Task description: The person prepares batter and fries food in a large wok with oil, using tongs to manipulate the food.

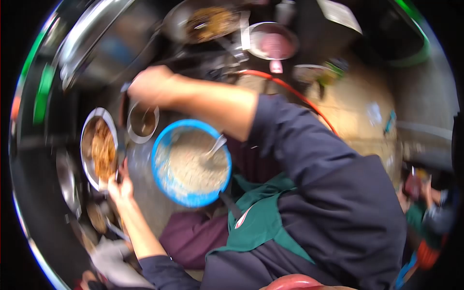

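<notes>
My left hand [121, 187] grips the lower rim of a metal bowl [85, 145], thumb and fingers closed on its edge. Golden-brown fried food [103, 151] lies in that bowl. Above a small metal bowl [143, 123], my right hand [152, 87] is blurred by motion; its fingers look curled, and what they hold cannot be made out. Between my arms stands a blue basin [158, 180] of pale, thick batter [193, 162], with a spoon [215, 147] resting in it.
A large metal pot [96, 29] stands at the upper left, beside a pan [176, 24] with fried food. A pink-handled strainer [275, 65] and an orange hose [299, 92] lie farther right. Another person's hands [425, 188] show at the right edge.
</notes>
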A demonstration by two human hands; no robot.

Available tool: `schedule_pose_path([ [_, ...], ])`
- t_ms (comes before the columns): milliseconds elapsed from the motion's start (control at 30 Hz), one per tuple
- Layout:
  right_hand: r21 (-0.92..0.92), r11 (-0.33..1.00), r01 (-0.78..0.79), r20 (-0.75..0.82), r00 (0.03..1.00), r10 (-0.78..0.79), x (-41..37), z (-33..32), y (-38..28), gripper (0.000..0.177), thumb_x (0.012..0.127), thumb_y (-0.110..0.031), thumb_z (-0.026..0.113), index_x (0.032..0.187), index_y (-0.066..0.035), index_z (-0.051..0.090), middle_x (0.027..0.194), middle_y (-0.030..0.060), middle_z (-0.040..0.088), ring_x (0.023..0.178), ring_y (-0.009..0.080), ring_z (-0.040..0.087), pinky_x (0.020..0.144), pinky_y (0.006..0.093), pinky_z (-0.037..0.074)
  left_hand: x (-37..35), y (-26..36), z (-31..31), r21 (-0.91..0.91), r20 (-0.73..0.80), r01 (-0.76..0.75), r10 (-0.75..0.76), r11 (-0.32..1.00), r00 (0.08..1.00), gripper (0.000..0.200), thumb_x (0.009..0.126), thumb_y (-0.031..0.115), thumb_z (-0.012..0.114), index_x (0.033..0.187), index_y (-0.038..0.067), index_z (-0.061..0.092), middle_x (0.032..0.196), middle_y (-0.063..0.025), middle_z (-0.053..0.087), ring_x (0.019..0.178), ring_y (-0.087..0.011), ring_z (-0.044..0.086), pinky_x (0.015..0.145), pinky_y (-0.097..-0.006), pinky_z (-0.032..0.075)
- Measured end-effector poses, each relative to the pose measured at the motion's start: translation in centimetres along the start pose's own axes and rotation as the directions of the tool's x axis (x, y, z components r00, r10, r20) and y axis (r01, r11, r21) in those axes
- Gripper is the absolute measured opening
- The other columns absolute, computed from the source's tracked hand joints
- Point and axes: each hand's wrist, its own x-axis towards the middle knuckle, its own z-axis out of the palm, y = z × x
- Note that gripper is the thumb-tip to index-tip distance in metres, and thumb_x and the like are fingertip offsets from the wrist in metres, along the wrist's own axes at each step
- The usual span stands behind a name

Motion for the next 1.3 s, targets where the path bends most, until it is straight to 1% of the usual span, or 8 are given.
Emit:
schedule_pose_path([
  [200,0.033,0.997,0.074,-0.336,0.94,-0.059,1.9,4.0,0.4,0.015,0.065,-0.02,0.067,0.07,-0.006,0.07,0.077,0.0164,0.068,0.077,0.031,0.068,0.064,0.042,0.055,11.4,-2.0,-3.3,-0.154,-0.003,0.356,-0.361,0.922,0.933,0.06,0.077,-0.005,0.041,0.137,-0.001,0.035,0.142,-0.0275,0.029,0.128,-0.0511,0.031,0.086,-0.0388,0.057],
  [400,0.446,0.879,0.167,-0.1,0.986,-0.136,2.3,2.9,0.6,0.02,0.069,-0.022,0.07,0.083,-0.007,0.073,0.087,0.0057,0.07,0.081,0.025,0.066,0.071,0.0365,0.052,15.2,-3.9,-4.2,-0.03,-0.236,0.29,-0.289,0.956,0.928,0.05,0.085,0.005,0.037,0.133,-0.007,0.037,0.136,-0.0299,0.037,0.121,-0.0532,0.039,0.076,-0.0399,0.061],
  [633,0.987,0.046,-0.155,0.141,0.683,-0.717,-1.3,-2.9,0.3,0.021,0.084,-0.017,0.069,0.1,-0.003,0.067,0.094,0.0007,0.067,0.088,0.0084,0.06,0.075,0.0246,0.047,17.4,-4.5,-3.4,-0.081,-0.274,0.402,-0.408,0.912,0.871,0.046,0.09,0.011,0.036,0.132,-0.006,0.037,0.133,-0.0324,0.04,0.121,-0.053,0.04,0.074,-0.0405,0.061],
  [767,0.973,-0.178,-0.144,-0.094,0.458,-0.884,-3.1,-4.3,0.0,0.021,0.086,-0.014,0.067,0.103,-0.001,0.065,0.096,0.0026,0.067,0.091,0.0089,0.061,0.075,0.0228,0.048,14.3,-6.6,3.8,0.268,-0.288,0.182,-0.101,0.946,0.952,0.039,0.086,0.002,0.043,0.123,-0.007,0.043,0.121,-0.0264,0.047,0.11,-0.0411,0.047,0.076,-0.0348,0.058],
  [867,0.948,-0.284,-0.146,-0.203,0.413,-0.888,-4.8,-5.3,0.1,0.021,0.086,-0.013,0.066,0.103,0.0,0.065,0.096,0.0031,0.067,0.09,0.009,0.061,0.074,0.0225,0.048,5.8,-11.7,13.4,0.771,-0.051,-0.079,0.184,0.632,0.982,0.034,0.083,-0.004,0.048,0.116,-0.008,0.049,0.112,-0.0219,0.052,0.103,-0.0322,0.052,0.079,-0.0306,0.056],
  [967,0.927,-0.343,-0.151,-0.26,0.4,-0.879,-5.8,-5.7,0.6,0.02,0.086,-0.012,0.066,0.102,0.0,0.064,0.095,0.0035,0.067,0.089,0.0091,0.061,0.073,0.0221,0.047,-8.2,-21.4,28.0,0.73,0.181,-0.34,0.312,0.593,0.933,0.031,0.081,-0.007,0.051,0.112,-0.009,0.051,0.108,-0.0196,0.055,0.098,-0.0277,0.054,0.079,-0.0283,0.055],
  [1133,0.915,-0.372,-0.155,-0.286,0.399,-0.871,-6.8,-6.3,0.5,0.018,0.086,-0.016,0.067,0.096,-0.001,0.065,0.09,0.006,0.066,0.085,0.0102,0.061,0.071,0.021,0.047,-14.0,-24.2,33.4,-0.288,0.673,-0.667,0.641,0.687,0.37,0.028,0.077,-0.012,0.057,0.105,-0.008,0.055,0.099,-0.0155,0.058,0.09,-0.0204,0.058,0.077,-0.0242,0.054],
  [1300,0.903,-0.393,-0.171,-0.3,0.402,-0.865,-8.2,-7.2,-0.2,0.018,0.083,-0.015,0.069,0.094,-0.001,0.065,0.086,0.0053,0.065,0.08,0.0094,0.059,0.067,0.0204,0.045,-15.7,-23.9,34.1,-0.961,0.258,0.015,0.92,0.275,-0.295,0.027,0.073,-0.017,0.063,0.098,-0.008,0.059,0.091,-0.0114,0.062,0.082,-0.013,0.061,0.075,-0.02,0.053],
])
